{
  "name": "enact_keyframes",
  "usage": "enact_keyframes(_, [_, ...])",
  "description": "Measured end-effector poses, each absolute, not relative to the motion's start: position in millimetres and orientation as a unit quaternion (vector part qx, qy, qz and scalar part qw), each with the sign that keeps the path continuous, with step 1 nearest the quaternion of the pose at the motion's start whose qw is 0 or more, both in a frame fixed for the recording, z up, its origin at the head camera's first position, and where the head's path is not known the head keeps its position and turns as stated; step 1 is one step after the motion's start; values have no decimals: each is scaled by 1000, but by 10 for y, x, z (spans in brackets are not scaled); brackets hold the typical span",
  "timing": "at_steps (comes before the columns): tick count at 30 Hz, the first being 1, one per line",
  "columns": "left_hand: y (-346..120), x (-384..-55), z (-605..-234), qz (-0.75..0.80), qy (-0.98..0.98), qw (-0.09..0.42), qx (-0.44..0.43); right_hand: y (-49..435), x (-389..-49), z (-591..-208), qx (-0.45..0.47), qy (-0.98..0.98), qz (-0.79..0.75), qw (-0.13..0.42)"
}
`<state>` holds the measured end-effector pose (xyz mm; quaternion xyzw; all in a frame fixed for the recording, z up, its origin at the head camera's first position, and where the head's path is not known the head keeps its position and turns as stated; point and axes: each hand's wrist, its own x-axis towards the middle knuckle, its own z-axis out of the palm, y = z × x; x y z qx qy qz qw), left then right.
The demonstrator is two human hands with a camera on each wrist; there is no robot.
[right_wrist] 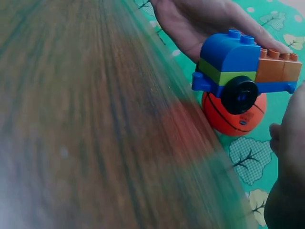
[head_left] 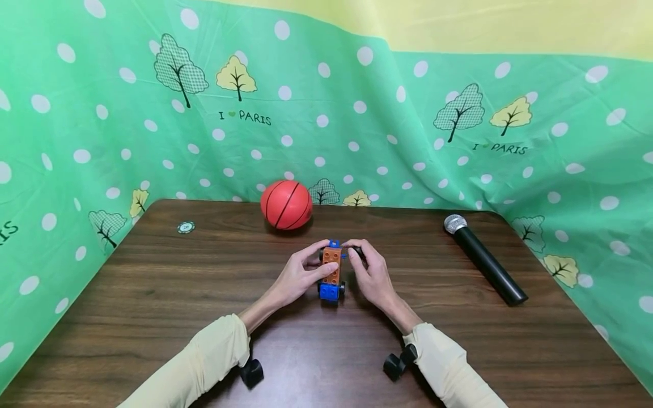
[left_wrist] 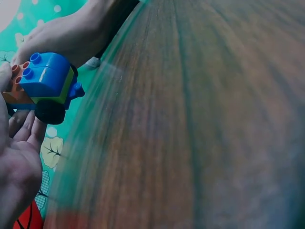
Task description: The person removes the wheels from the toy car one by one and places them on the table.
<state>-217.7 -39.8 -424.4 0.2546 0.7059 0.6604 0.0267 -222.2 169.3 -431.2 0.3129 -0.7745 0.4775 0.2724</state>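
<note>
Toy car (head_left: pixel 331 273) is at mid table (head_left: pixel 153 317), between the two hands, looks lifted just off the wood. Left hand (head_left: pixel 297 276) grips it from the left side, thumb over the orange bricks, fingers round the far side and under. Probably held that way to steady the body and leave the right side free to work on. Right hand (head_left: pixel 375 277) is apart from the left, fingers curled round a small dark piece, looks like a wheel (head_left: pixel 359 253), mostly hidden by the fingers. It sits just beside the bare blue axle end (head_left: pixel 343 256) at the car's far right corner; whether wheel and axle touch, can't tell. Fitting or removing: can't tell either, but wheel work is my read.

Long axis runs away from the person, nearly straight ahead in the head view. Rounded blue block (head_left: pixel 329 292) at the near end, blue hook (head_left: pixel 334 243) at the far end, studs up, body about level. Which end is the front isn't certain.

Red ball (head_left: pixel 287 205) beyond the car, microphone (head_left: pixel 484 260) slanting off to the right, chip (head_left: pixel 186 227) far left; all well apart from the hands, likely set aside to keep the middle workable
</note>
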Motion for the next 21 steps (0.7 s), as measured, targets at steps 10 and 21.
enact_keyframes(10, [-418, -2183, -4242, 667, 705, 30, 241, 1690, -2043, -3991, 243, -779, 545, 192])
enact_keyframes(21, [-437, -2166, -4241, 671, 702, 25, 237, 2088, -2428, -4352, 202, -815, 485, 244])
